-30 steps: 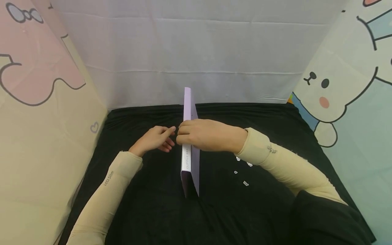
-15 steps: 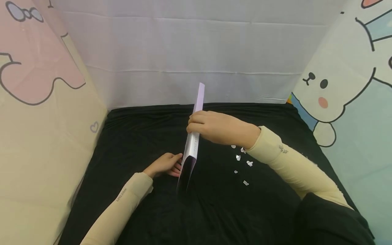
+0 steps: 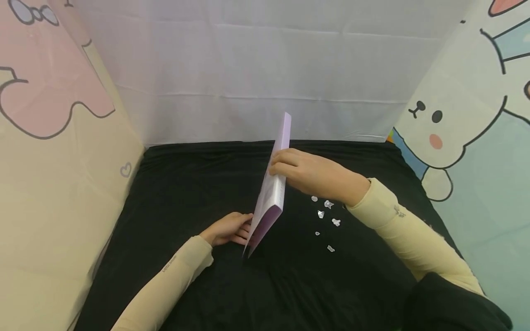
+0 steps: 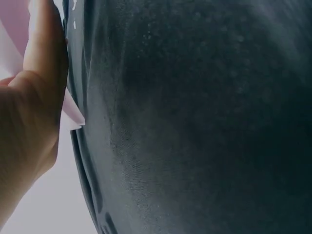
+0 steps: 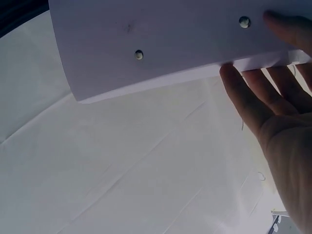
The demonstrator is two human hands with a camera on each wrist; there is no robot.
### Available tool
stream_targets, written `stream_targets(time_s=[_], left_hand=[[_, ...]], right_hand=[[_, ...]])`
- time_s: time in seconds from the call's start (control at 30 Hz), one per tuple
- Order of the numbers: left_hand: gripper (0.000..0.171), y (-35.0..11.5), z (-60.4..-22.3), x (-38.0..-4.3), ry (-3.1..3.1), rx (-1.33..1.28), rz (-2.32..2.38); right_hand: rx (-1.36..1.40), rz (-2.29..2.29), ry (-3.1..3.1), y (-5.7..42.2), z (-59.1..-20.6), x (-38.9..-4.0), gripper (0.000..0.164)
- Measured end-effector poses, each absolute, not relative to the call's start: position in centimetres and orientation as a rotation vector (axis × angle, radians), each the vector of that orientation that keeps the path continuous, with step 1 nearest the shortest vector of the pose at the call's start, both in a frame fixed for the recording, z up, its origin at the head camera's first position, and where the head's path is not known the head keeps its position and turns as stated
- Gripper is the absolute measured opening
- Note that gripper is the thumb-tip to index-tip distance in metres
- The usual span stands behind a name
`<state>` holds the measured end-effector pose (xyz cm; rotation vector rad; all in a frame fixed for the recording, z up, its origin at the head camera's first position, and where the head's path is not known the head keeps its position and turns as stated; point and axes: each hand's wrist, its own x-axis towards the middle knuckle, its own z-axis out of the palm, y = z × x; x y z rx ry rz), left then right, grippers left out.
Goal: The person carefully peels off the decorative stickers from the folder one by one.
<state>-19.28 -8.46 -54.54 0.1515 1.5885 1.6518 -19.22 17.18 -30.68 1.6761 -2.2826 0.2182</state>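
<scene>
A lilac clip file (image 3: 270, 195) stands spine up above the black cloth, tilted to the right, with its covers slightly parted at the near end. My right hand (image 3: 316, 174) grips the spine from above, with fingers over the far side and the thumb (image 5: 287, 31) on the cover, as the right wrist view shows. Two metal rivets (image 5: 139, 54) show on that cover. My left hand (image 3: 227, 228) is at the lower edge of the left cover, its fingers fairly straight and touching it; the fingertips are partly hidden. The left wrist view shows lilac cover (image 4: 14, 22) beside the palm.
Several small whitish, shiny pieces (image 3: 328, 204) lie on the black cloth (image 3: 186, 184) right of the file. A pale fabric wall (image 3: 248, 69) rises at the back, with cartoon-printed panels (image 3: 476, 138) on both sides.
My right hand has moved right with the clip file, which now leans where it stood upright. My left hand has come down and right from beside the spine to the lower cover edge.
</scene>
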Motion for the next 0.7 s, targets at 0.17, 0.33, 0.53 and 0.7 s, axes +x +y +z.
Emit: stream_targets(time_s=[0.17, 0.33, 0.53, 0.7], left_hand=[[0.038, -9.0, -54.1, -19.1, 1.557, 0.154, 1.680], [0.035, -10.0, -53.0, -19.4, 1.636, 0.174, 1.695], [0.034, -12.0, -51.7, -19.8, 1.841, 0.133, 1.698], [0.032, -13.6, -50.5, -19.8, 2.028, 0.113, 1.672]], right_hand=[[1.643, 0.227, -2.241, 17.9, -31.0, -19.2, 0.040], [1.588, 0.241, -2.150, 18.9, -31.3, -19.2, 0.033], [1.520, 0.234, -2.134, 20.4, -32.5, -19.1, 0.027], [1.493, 0.261, -2.128, 21.6, -34.7, -19.1, 0.037]])
